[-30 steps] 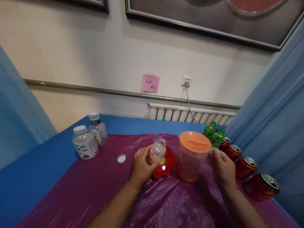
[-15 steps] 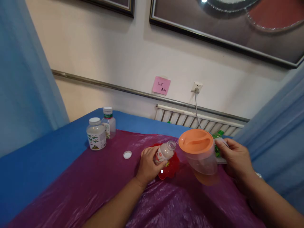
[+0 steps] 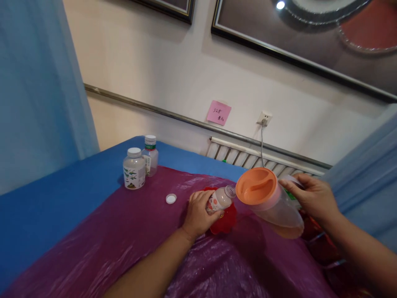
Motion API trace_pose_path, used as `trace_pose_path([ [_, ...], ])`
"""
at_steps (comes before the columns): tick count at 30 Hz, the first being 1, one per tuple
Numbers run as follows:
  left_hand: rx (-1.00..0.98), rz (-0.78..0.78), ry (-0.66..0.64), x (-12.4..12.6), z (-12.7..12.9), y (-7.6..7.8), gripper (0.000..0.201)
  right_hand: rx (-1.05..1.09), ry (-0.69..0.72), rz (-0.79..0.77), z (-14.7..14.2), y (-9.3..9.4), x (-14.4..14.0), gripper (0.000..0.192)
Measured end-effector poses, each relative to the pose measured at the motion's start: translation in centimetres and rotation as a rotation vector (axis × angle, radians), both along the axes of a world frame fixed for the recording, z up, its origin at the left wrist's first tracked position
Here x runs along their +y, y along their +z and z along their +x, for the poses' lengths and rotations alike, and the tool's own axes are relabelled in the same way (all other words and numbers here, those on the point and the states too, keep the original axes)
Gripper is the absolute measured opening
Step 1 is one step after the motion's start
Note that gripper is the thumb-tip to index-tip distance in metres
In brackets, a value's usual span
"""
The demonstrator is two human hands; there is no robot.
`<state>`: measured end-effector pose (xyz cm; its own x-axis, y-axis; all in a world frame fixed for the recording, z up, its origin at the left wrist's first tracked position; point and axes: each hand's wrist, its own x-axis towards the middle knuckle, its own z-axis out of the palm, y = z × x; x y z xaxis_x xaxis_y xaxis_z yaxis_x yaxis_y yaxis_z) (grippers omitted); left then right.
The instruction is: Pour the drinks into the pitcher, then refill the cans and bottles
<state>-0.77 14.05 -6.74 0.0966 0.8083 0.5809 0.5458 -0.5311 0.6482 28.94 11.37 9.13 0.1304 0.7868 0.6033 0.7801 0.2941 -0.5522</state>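
My left hand [image 3: 200, 213] is wrapped round a clear bottle [image 3: 223, 198] with a printed label, uncapped and tilted to the right. Beneath it lies a red scalloped dish [image 3: 226, 221], partly hidden by the hand and bottle. In my right hand [image 3: 314, 198] is the handle of a clear pitcher [image 3: 279, 211] with an orange lid [image 3: 257, 186]. The pitcher leans left, its lid close to the bottle's mouth; whether they touch I cannot tell. Some brownish liquid shows low in the pitcher. A white cap [image 3: 170, 199] lies on the purple plastic sheet [image 3: 145, 236].
Two capped clear jars, a wide jar [image 3: 134, 169] and a narrower jar [image 3: 151, 157], stand at the back left. Behind the blue table surface [image 3: 180, 155] are a radiator [image 3: 238, 155] and a socket [image 3: 264, 118] with a cord. Red items [image 3: 325, 244] sit beneath my right forearm.
The pitcher has tipped further left, its lid now nearer the bottle's mouth and its base swung out to the right. My left hand still holds the bottle. The whole view has shifted slightly.
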Motion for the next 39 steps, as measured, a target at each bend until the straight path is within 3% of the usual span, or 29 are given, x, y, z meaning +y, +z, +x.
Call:
trace_pose_path([
  [4, -0.004, -0.001, -0.003, -0.1, 0.0, 0.2, 0.057, -0.025, -0.01, -0.058, 0.0, 0.5, 0.1, 0.049],
  [13, -0.011, 0.0, -0.014, -0.2, 0.1, 0.0, 0.059, -0.259, -0.055, 0.026, 0.1, 1.3, 0.0, 0.057],
  [22, -0.006, -0.022, -0.028, -0.3, 0.1, 0.0, 0.059, -0.348, -0.084, 0.09, -0.2, 1.6, 0.1, 0.062],
  [39, 0.011, -0.045, -0.031, -0.3, 0.0, -0.2, 0.058, -0.369, -0.077, 0.086, 0.8, 1.3, 0.1, 0.047],
])
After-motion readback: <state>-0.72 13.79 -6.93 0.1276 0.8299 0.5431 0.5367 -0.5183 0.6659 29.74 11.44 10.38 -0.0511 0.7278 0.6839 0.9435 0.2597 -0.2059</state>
